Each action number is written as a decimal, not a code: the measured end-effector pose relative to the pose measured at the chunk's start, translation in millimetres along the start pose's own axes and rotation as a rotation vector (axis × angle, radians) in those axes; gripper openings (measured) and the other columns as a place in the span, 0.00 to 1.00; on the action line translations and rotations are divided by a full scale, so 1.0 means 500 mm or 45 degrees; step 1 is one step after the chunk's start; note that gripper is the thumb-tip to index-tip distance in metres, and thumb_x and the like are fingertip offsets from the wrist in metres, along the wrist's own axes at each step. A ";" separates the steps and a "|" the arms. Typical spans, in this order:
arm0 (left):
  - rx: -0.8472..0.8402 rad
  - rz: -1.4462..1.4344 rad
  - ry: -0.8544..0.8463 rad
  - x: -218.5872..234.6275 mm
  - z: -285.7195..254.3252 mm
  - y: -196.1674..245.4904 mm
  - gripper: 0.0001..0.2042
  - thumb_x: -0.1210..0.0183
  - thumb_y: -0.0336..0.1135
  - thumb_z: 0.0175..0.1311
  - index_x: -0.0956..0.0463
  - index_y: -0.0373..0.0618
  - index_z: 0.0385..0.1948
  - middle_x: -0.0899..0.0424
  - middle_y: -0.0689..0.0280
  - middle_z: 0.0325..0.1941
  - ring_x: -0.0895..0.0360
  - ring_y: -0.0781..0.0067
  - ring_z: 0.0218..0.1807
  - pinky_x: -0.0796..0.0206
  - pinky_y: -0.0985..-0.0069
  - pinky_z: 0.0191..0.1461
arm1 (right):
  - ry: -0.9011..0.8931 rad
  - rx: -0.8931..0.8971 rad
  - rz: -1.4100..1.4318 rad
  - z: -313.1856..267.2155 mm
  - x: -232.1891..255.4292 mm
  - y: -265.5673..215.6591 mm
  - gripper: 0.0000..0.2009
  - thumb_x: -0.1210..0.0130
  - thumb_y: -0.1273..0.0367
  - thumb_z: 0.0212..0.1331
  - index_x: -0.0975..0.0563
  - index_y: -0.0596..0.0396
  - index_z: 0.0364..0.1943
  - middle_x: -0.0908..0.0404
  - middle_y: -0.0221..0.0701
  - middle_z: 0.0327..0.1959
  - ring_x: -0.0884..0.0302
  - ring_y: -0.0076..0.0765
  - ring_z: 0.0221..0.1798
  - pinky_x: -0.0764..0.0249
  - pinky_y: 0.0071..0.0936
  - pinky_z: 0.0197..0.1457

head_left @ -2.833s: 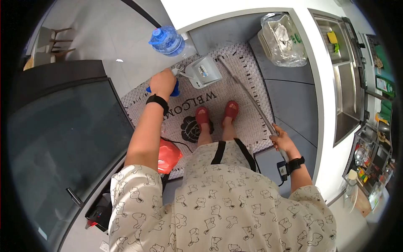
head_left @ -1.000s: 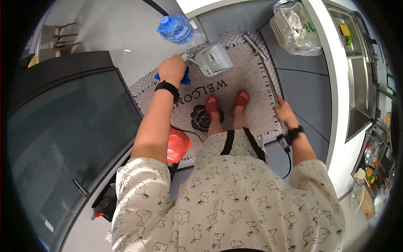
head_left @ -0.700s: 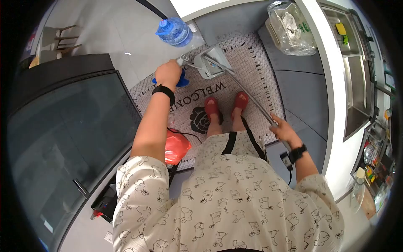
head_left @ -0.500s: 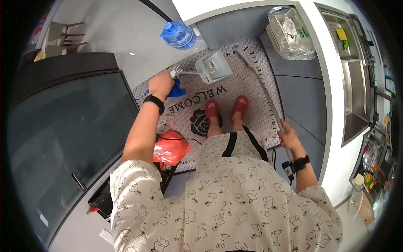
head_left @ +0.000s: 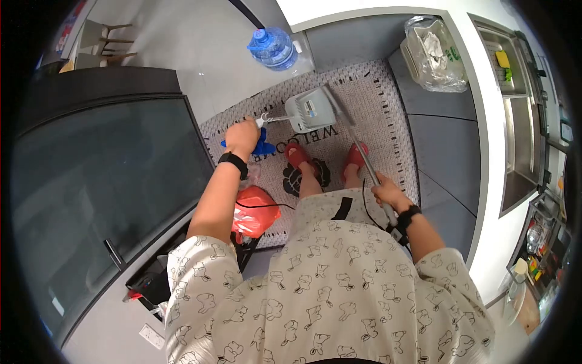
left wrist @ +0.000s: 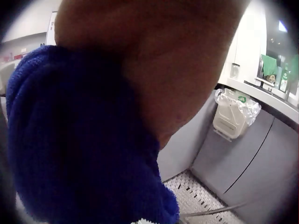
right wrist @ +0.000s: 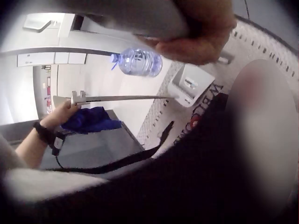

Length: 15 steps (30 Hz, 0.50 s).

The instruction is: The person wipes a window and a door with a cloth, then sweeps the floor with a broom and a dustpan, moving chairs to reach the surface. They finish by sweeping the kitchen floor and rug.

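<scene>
My left hand [head_left: 242, 134] grips the thin metal handle [head_left: 276, 119] of a grey dustpan [head_left: 309, 109] together with a bunched blue cloth [head_left: 262, 145]. The dustpan sits on the patterned welcome mat [head_left: 388, 121] ahead of my red slippers. My right hand [head_left: 387, 195] grips a long metal pole [head_left: 354, 142] that slants forward to the dustpan's far side. The left wrist view is filled by the blue cloth [left wrist: 84, 140] under my palm. In the right wrist view my fingers [right wrist: 196, 32] wrap the pole [right wrist: 135, 16], with the dustpan [right wrist: 191, 84] and left hand [right wrist: 65, 112] beyond.
A large blue water bottle [head_left: 273, 47] stands beyond the mat. A bin lined with a plastic bag [head_left: 433, 54] hangs on the grey cabinets at right, under a counter with a sink [head_left: 515, 121]. A dark glass-topped unit [head_left: 91, 182] and a red bag [head_left: 254, 212] lie to my left.
The pole's far end has swung left across the mat to the dustpan, and my right hand has drawn in toward my body. My left hand keeps its hold on handle and cloth.
</scene>
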<state>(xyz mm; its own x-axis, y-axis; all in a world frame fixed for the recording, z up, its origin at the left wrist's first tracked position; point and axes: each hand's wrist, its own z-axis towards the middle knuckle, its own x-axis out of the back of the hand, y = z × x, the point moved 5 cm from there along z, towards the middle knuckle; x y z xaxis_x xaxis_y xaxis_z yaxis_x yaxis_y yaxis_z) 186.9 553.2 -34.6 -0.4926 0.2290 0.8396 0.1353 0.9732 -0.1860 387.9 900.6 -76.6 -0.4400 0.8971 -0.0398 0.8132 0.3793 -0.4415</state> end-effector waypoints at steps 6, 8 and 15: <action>-0.084 -0.037 -0.004 0.021 -0.005 -0.016 0.15 0.47 0.45 0.53 0.30 0.42 0.32 0.21 0.55 0.26 0.23 0.54 0.30 0.31 0.62 0.33 | 0.150 -0.156 0.435 -0.122 0.055 0.043 0.32 0.56 0.74 0.50 0.50 0.52 0.62 0.36 0.25 0.14 0.40 0.21 0.13 0.39 0.21 0.16; -0.100 -0.046 0.000 0.026 -0.015 -0.037 0.15 0.47 0.45 0.53 0.30 0.43 0.33 0.21 0.55 0.26 0.23 0.54 0.30 0.31 0.62 0.33 | 0.257 -0.186 0.424 -0.117 0.083 0.059 0.32 0.57 0.75 0.49 0.51 0.53 0.62 0.36 0.25 0.14 0.40 0.22 0.12 0.39 0.21 0.16; -0.099 -0.091 0.014 0.001 -0.052 -0.115 0.15 0.47 0.45 0.53 0.30 0.45 0.35 0.21 0.56 0.25 0.23 0.55 0.29 0.32 0.63 0.32 | 0.372 -0.218 0.607 -0.002 0.001 0.039 0.32 0.56 0.75 0.47 0.50 0.55 0.62 0.35 0.26 0.15 0.39 0.22 0.13 0.38 0.22 0.16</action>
<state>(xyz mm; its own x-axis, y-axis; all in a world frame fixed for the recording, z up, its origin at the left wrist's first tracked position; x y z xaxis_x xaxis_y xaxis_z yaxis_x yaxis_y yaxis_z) 201.4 496.7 -10.1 -0.4938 0.1583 0.8551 0.1667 0.9823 -0.0857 403.8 908.9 -84.6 0.0935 0.9937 0.0611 0.9564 -0.0725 -0.2830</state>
